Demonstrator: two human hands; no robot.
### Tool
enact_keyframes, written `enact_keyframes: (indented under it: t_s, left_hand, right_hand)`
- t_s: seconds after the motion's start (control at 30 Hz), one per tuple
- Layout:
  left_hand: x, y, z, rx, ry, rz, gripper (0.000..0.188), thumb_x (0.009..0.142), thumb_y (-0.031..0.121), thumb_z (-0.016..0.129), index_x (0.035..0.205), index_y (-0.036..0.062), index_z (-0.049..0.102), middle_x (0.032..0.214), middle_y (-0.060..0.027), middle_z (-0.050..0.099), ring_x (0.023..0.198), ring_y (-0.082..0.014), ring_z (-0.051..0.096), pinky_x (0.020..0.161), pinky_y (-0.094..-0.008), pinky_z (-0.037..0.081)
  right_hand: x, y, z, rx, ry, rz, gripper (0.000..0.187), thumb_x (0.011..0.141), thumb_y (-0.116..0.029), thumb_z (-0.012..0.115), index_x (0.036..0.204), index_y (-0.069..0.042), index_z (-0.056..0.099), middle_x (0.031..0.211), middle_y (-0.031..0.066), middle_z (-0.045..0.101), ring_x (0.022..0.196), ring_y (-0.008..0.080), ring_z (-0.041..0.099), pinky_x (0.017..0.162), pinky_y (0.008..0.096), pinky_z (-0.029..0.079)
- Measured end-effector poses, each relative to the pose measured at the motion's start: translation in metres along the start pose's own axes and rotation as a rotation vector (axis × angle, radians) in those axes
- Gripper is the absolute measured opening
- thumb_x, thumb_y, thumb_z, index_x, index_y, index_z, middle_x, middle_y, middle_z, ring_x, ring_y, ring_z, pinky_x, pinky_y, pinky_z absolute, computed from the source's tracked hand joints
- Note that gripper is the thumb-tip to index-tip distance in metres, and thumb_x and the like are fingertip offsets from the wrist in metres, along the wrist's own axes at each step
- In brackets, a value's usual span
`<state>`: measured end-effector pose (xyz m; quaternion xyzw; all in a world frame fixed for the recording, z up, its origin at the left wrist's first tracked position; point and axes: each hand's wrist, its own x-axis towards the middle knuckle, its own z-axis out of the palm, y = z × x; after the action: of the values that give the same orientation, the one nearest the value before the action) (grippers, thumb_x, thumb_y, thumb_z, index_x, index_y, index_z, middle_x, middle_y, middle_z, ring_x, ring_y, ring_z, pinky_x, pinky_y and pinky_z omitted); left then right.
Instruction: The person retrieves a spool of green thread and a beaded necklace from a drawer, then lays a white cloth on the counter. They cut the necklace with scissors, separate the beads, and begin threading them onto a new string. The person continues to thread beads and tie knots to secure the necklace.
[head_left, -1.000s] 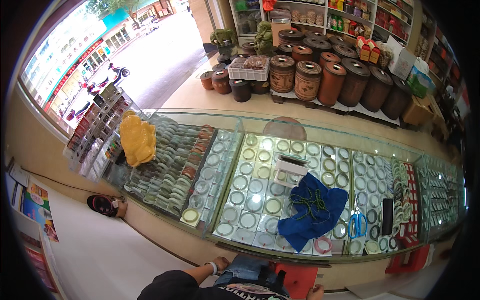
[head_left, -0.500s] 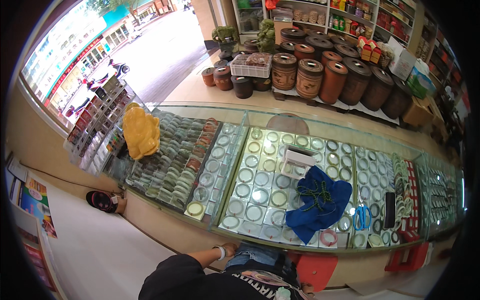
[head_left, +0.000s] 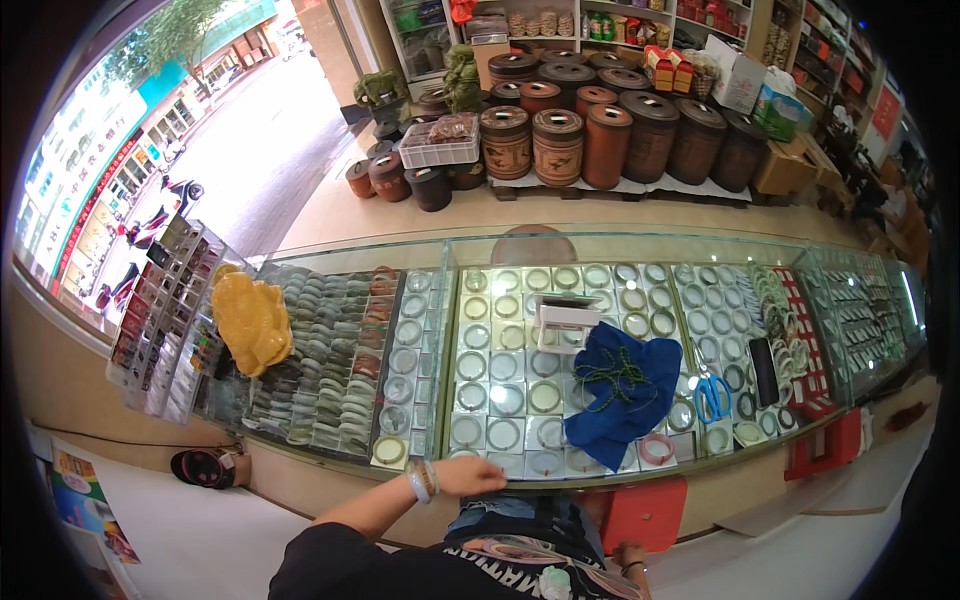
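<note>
My left hand [head_left: 470, 476], with pale bangles on its wrist, rests at the front edge of the glass display counter [head_left: 480, 250], fingers loosely extended and holding nothing visible. Low beside my body, my right hand [head_left: 630, 556] is near a red seat [head_left: 648, 512]; its fingers are too small and partly hidden to read. On the countertop a blue cloth [head_left: 640, 385] lies crumpled, with a dark green bead string [head_left: 618, 372] over it. A white box [head_left: 565, 318] stands behind the cloth. Blue-handled scissors [head_left: 713, 398] and a dark phone [head_left: 763, 370] lie to its right.
Rows of bangles [head_left: 507, 368] fill the case below the glass. A yellow carving [head_left: 250, 322] and a display rack [head_left: 165, 320] stand at left. Lidded brown jars [head_left: 557, 146] line the floor beyond. A black cap [head_left: 204, 468] sits low at left.
My left hand has risen from beside my body to the counter's front edge. My right hand shows more now. The view has shifted, with the counter appearing lower and further left.
</note>
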<state>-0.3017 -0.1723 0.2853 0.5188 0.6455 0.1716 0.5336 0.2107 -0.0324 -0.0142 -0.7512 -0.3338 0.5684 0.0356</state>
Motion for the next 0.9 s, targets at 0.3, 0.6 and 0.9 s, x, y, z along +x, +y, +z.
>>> enact_keyframes:
  t_s: [0.3,0.6,0.9]
  left_hand:
    - [0.044,0.038,-0.019,-0.171,0.354,0.217,0.037,0.094,0.015,0.059,0.129,0.0032,0.056,0.106,-0.0123,0.068,0.097,-0.0210,0.066,0.087,-0.0320,0.052]
    - [0.116,0.085,0.034,0.253,0.765,0.377,0.055,0.089,0.023,0.064,0.140,0.0110,0.045,0.146,-0.0190,0.038,0.134,-0.0387,0.037,0.110,-0.0461,0.033]
    - [0.227,0.135,0.067,0.510,0.911,0.139,0.084,0.080,0.043,0.071,0.148,0.0095,0.034,0.154,-0.0231,0.025,0.143,-0.0410,0.021,0.116,-0.0543,0.013]
  right_hand:
    - [-0.044,0.020,0.015,-0.442,0.193,-0.186,0.034,0.082,-0.033,0.064,0.097,-0.003,0.071,0.087,0.0175,0.070,0.082,0.0324,0.066,0.077,0.0433,0.051]
    - [-0.005,-0.010,-0.016,-0.320,-0.085,-0.102,0.029,0.086,-0.037,0.063,0.093,-0.009,0.064,0.076,0.0102,0.062,0.068,0.0246,0.059,0.061,0.0378,0.046]
    - [0.067,0.020,-0.154,-0.022,-0.132,-0.038,0.026,0.090,-0.034,0.064,0.083,-0.009,0.061,0.063,0.0044,0.058,0.051,0.0162,0.056,0.045,0.0315,0.045]
